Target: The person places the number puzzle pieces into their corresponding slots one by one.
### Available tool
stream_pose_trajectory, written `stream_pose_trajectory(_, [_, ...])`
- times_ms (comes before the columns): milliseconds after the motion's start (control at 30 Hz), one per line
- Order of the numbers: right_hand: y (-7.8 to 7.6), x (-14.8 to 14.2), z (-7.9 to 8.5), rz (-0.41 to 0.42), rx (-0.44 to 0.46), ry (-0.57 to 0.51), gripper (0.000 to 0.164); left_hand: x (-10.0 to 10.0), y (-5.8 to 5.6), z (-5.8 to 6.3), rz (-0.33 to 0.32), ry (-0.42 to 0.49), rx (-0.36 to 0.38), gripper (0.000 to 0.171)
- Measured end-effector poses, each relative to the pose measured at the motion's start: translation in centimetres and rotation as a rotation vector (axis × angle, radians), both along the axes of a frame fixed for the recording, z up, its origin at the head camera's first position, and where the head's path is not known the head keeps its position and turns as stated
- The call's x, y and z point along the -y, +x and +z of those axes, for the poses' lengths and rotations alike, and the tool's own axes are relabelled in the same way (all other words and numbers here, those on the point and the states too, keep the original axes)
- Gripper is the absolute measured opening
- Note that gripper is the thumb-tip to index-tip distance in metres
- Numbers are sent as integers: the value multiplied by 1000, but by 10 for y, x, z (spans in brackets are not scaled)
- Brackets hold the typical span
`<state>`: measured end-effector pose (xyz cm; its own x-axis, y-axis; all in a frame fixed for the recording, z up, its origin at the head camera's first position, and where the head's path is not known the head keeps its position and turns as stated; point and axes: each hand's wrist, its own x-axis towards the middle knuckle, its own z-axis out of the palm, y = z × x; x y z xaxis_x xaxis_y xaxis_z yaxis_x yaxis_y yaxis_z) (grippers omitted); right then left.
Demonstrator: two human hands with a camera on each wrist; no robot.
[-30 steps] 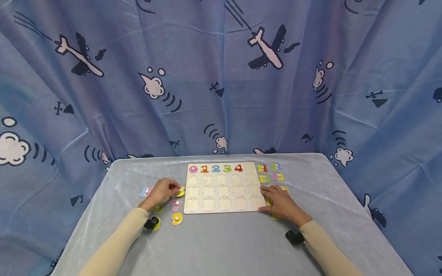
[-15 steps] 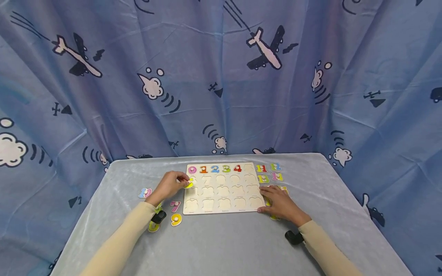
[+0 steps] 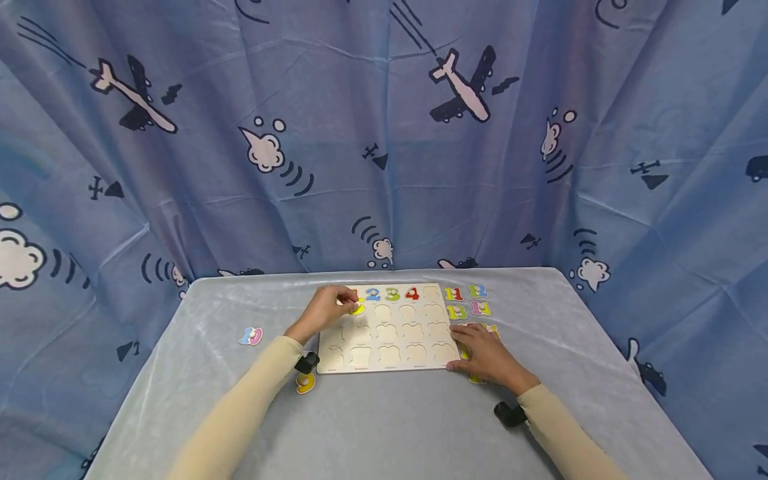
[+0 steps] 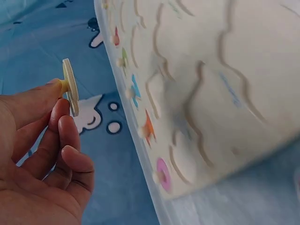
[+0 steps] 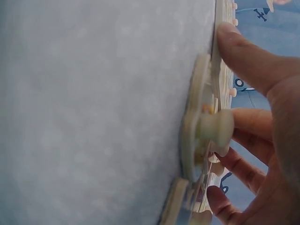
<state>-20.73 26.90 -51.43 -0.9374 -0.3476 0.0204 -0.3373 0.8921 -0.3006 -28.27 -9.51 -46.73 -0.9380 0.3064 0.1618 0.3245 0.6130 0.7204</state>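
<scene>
The left hand [image 3: 323,312] pinches a yellow piece [image 3: 359,308] by its knob, over the board's [image 3: 372,366] ten-o'clock part; the top row's empty slot [image 3: 431,291] lies towards three o'clock. The right hand [image 3: 485,350], fingers apart, touches the board's four-o'clock edge.

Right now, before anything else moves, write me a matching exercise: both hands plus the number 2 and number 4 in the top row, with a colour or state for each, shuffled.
Column one
1. left hand
2. right hand
3. number 2
4. number 4

Column two
A. at the right edge of the board
B. red
C. pinching a yellow piece by its knob
D. blue

Pairs: 1-C, 2-A, 3-D, 4-B
</scene>
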Motion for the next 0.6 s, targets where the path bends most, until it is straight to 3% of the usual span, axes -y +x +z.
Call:
stream_pose_trajectory(233, [-1,-1,1,0,-3,7,83,-27,-17,0,7,14,8,6])
stream_pose_trajectory(600, [-1,1,-1,1,-2,31,81,-72,-35,-6,-49,43,29,6])
